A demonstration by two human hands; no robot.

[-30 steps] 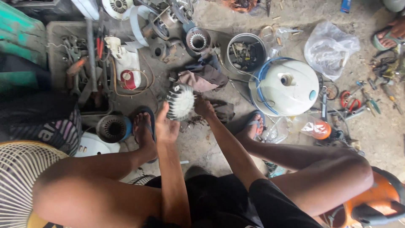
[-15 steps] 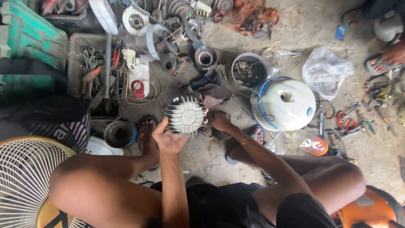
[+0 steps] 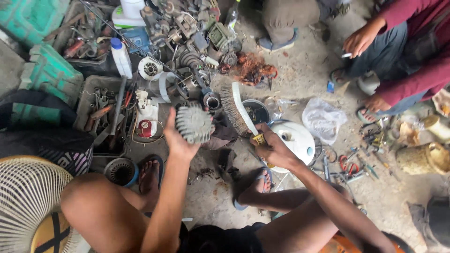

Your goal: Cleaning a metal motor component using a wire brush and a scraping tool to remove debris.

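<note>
Two bare hands work over a cluttered workshop floor: the left hand grasps a round, finned metal motor part from below, fingers curled up its left side, while the right hand is clenched around the yellow handle of a wire brush. Part and brush are held in the air, apart, the bristles pointing toward the part from its right.

The motor part looks heavy for its size and rigid, its fins sharp-edged and probably greasy; a grip cupping the rim, as now, seems safer than pinching the fins. The brush looks light and stiff, best held low on the handle.

Room is tight. Just beyond the fingers lie motor housings, a copper coil tangle and a tray of tools; under the right wrist sits a white fan casing. Below the left hand are the person's sandalled feet, with a fan grille at the left knee. A second person in a maroon sleeve squats well to the right. The barest floor lies between the feet.
</note>
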